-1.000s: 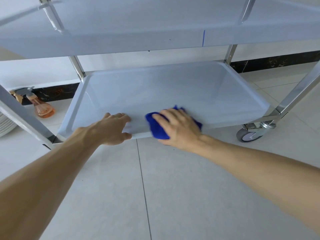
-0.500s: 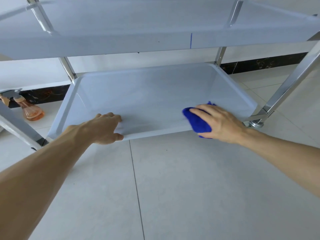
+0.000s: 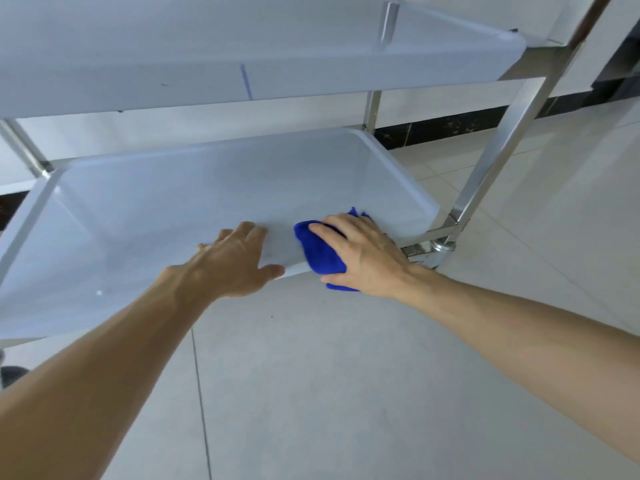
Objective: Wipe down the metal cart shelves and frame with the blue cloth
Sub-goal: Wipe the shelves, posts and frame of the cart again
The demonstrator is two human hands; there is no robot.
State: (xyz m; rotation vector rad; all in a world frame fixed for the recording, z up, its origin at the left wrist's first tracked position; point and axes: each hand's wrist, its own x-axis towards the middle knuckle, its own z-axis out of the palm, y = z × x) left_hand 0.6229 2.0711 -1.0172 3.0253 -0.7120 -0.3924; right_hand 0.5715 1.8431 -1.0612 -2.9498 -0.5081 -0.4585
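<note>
The cart's pale bottom shelf (image 3: 207, 202) is a shallow tray with raised walls. A second shelf (image 3: 242, 64) hangs above it. My right hand (image 3: 363, 258) presses the bunched blue cloth (image 3: 320, 252) over the front rim of the bottom shelf, near its right corner, thumb below the rim. My left hand (image 3: 235, 261) rests on the same rim just left of the cloth, fingers lying inside the tray and thumb under the edge. A shiny metal frame post (image 3: 512, 126) rises at the right.
A caster wheel (image 3: 438, 251) sits under the right front corner. Grey floor tiles (image 3: 346, 393) spread in front. A white wall with a dark skirting strip (image 3: 450, 128) runs behind the cart. Another metal post (image 3: 24, 150) stands at the rear left.
The view shifted right, so the spray bottle left the frame. My left hand slid right along the front rim toward the cloth. My right hand holds the cloth near the right corner.
</note>
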